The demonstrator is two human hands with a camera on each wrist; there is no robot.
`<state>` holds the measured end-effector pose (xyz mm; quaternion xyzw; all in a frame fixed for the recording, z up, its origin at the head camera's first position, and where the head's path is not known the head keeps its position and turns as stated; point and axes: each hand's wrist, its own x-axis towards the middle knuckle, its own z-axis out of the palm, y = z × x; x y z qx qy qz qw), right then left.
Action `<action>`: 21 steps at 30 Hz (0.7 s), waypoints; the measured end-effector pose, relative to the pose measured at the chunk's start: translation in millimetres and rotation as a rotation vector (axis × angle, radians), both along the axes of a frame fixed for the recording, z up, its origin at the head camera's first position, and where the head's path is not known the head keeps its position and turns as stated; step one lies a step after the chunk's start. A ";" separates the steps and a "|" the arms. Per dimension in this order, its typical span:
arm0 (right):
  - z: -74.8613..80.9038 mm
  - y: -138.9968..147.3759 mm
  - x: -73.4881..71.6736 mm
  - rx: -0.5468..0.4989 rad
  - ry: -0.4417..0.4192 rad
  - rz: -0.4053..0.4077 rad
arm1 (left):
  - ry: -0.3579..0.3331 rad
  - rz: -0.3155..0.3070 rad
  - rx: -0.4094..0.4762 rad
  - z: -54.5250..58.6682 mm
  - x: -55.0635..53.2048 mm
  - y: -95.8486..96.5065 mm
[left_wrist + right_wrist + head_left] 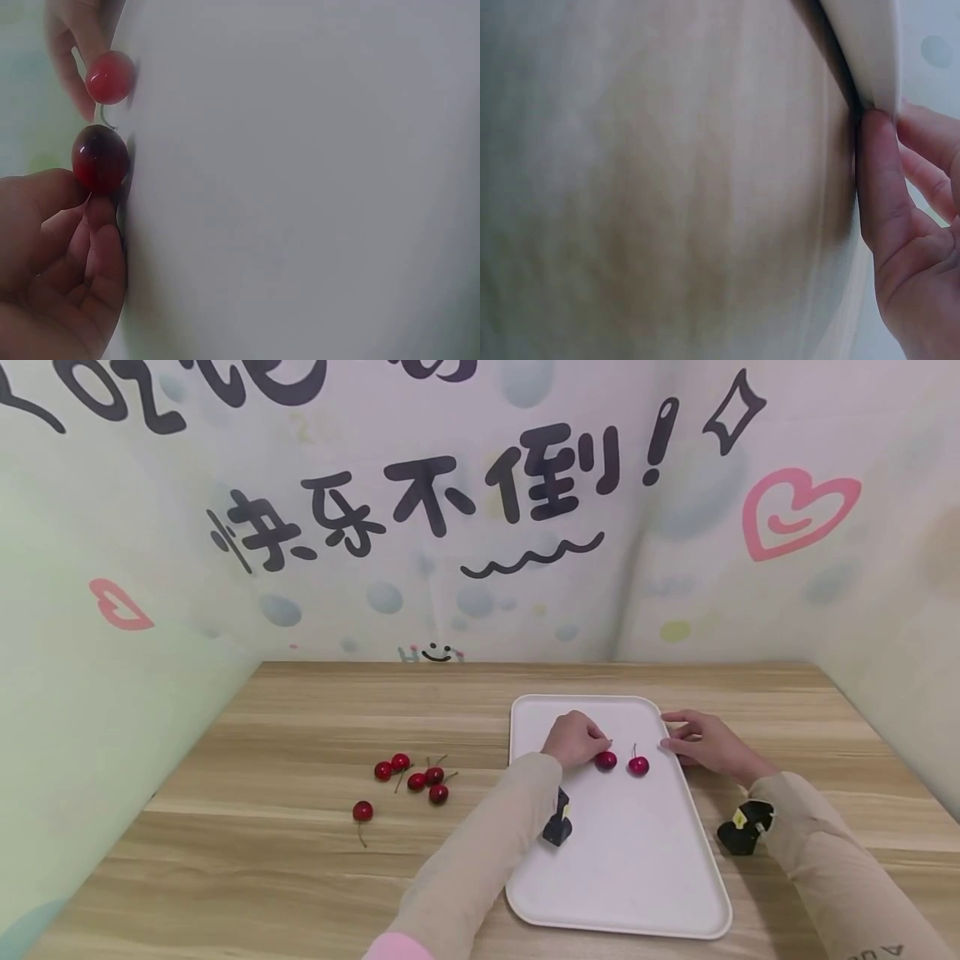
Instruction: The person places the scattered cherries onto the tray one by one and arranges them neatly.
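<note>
My left hand (574,739) reaches over the white tray (615,860) and pinches a dark red cherry (100,159) at its stem end. That cherry sits at the tray's surface. A second, brighter cherry (638,766) lies just right of it on the tray, its stem pointing up. At the tray's right edge, my right hand (708,743) holds the rim. In the right wrist view, one finger (885,172) presses the outer side of the rim, with other fingers on its far side.
Several loose cherries (416,782) with stems lie on the wooden table (247,860) left of the tray, one (363,811) a little apart and nearer. Behind the table stands a printed wall cloth (337,610). Black wrist cameras (742,831) are strapped at both sleeves.
</note>
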<state>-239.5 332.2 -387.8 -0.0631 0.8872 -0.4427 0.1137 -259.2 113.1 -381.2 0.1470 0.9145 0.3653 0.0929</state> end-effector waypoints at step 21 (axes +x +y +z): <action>-1.7 1.4 -1.5 0.007 -0.018 -0.013 | -0.055 -0.007 0.024 1.1 2.8 -1.4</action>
